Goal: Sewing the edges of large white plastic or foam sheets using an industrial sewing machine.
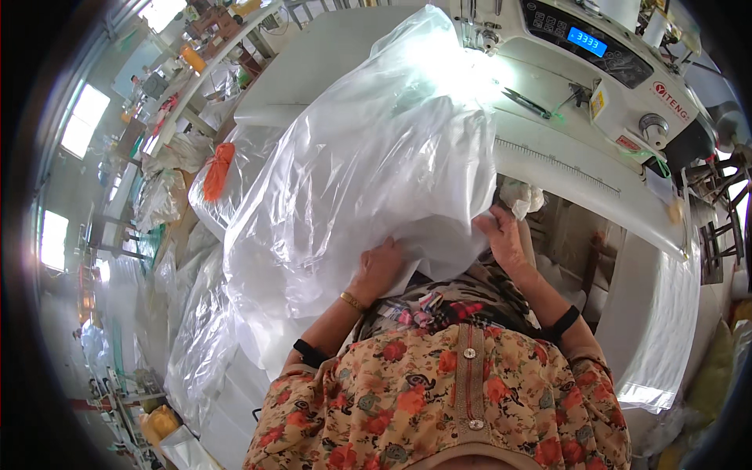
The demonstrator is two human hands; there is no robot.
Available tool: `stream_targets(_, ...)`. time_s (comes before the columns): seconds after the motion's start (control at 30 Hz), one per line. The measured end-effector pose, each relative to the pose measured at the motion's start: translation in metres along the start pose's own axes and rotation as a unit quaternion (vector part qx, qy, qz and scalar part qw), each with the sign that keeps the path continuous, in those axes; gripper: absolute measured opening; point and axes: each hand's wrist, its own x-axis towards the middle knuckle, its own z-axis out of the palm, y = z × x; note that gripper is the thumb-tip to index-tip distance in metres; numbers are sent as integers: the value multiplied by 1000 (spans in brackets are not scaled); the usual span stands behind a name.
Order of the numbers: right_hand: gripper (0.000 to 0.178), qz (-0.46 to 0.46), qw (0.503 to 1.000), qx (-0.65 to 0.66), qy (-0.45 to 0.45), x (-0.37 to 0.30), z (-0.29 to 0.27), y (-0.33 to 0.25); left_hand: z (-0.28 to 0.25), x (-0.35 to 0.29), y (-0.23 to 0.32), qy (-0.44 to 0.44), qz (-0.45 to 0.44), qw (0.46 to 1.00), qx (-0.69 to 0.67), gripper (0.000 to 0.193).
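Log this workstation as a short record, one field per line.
Material: large translucent plastic film, wrinkled, reaching from the lit machine area to the person's lap
Left grip: hand against the film's near part; fingertips hidden
Right grip: hand holding the film's right edge
Machine: white sewing machine, blue display lit
On machine bed: dark slim tool, beyond the ruler scale
Left side: orange bundle
Beside right hand: crumpled whitish wad

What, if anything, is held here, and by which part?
The translucent plastic film: the right hand grips its near right edge; the left hand's hold is unclear.
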Motion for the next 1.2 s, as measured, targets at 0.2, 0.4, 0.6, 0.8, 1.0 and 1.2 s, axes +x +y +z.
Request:
stream_targets(0.2,22,82,830,448,-322,-16,-2,-63,-89,-12,-28,42,58,989,128,6)
stream_targets(0.4,27,97,788,488,-364,-18,10,-68,-159,-88,-46,-39,50,958,278,3)
stream_targets(0.6,33,174,875,284,-352,-13,26,-37,-82,-104,-30,-266,65,950,152,14)
stream_targets(0.8,33,124,917,351,-141,-3,34,-42,-129,-18,38,175,82,981,-2,30)
stream_targets(1.0,36,-22,993,105,47,-8,2,-89,-90,25,5,193,63,976,73,22)
stream_targets(1.2,34,-525,828,-199,-6,9,1,-135,-122,18,-1,254,38,946,-198,9)
